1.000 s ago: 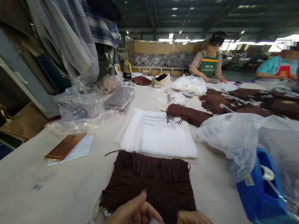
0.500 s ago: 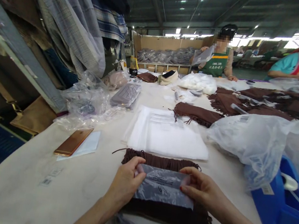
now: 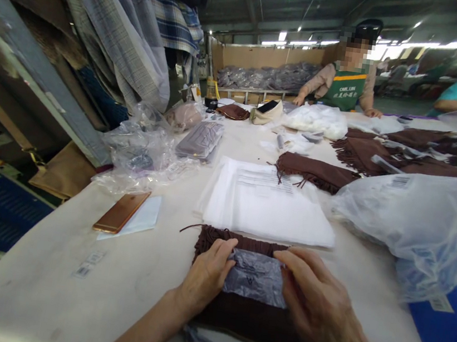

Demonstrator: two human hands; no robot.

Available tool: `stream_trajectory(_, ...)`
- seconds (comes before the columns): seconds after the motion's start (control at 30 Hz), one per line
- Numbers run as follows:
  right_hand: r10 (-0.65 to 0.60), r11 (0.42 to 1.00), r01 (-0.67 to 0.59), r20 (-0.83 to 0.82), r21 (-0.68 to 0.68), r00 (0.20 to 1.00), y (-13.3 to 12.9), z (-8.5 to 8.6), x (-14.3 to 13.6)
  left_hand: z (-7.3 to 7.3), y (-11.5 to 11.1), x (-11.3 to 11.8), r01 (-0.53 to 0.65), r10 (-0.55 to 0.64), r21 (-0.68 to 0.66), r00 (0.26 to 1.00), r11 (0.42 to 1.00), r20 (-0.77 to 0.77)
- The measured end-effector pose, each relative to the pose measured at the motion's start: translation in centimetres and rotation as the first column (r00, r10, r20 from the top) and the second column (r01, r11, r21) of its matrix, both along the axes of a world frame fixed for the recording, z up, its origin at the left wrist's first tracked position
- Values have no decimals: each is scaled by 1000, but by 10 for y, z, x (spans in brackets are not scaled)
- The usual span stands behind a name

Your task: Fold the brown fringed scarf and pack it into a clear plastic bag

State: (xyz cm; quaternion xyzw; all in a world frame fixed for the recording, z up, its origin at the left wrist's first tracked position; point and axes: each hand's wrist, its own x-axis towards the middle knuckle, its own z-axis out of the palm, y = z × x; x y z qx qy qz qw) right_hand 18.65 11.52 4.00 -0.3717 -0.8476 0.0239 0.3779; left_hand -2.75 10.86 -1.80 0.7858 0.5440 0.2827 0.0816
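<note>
Head view. At the lower centre of the frame both hands press a small crinkled grey plastic bag (image 3: 255,277) flat on top of a dark brown fringed cloth (image 3: 236,306) that lies on the pale desk (image 3: 69,296). The left hand (image 3: 206,278) pinches the left edge of the bag, fingers curled over it and thumb on top. The right hand (image 3: 314,303) grips the right edge, palm down, its fingers spread over the bag's corner. The two hands are close together, with only the bag between them, each clamped on its own edge. The fringe of the cloth shows just above the fingers.

Just behind the cloth, at the middle of the frame, lies a stack of white sheets (image 3: 267,210) with printed lines near its top. To the left of centre a copper-coloured phone (image 3: 121,211) rests on a white card (image 3: 137,221). Crumpled clear plastic bags (image 3: 138,153) sit at the upper left of the desk, near hanging plaid garments (image 3: 116,27). At the right a large translucent plastic bag (image 3: 420,218) bulges above a blue bin (image 3: 446,340) at the lower right corner. More brown fringed pieces (image 3: 316,171) lie further back. At the far end, a person in a green apron (image 3: 345,85) stands with hands on the desk.
</note>
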Motion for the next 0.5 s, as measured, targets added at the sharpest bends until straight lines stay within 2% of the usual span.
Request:
stream_trajectory(0.07, 113, 994, -113, 29, -7, 993, 3, -8, -16, 0, 2, 2, 36, -36, -18, 999, 999, 5)
stream_trajectory(0.13, 151, 989, -150, 122, -16, 981, 7, -29, -28, 1, 2, 3, 25, -25, -36, 1000, 999, 2)
stream_trajectory(0.23, 150, 988, -151, 279, -19, 949, 11, -66, -35, 7, -3, -7, -54, 54, -31, 998, 998, 13)
stream_trajectory(0.3, 153, 988, -153, 325, -28, 933, 13, -82, -33, 14, -14, -23, -147, 147, -4, 988, 989, 45)
stream_trajectory(0.4, 159, 987, -160, 318, -23, 935, 14, -89, -30, 21, -50, -50, -360, 365, -70, 927, 930, 88)
stream_trajectory(0.5, 169, 985, -172, 284, -15, 944, 15, -89, -29, 9, -110, -65, -480, 515, -283, 855, 830, 58)
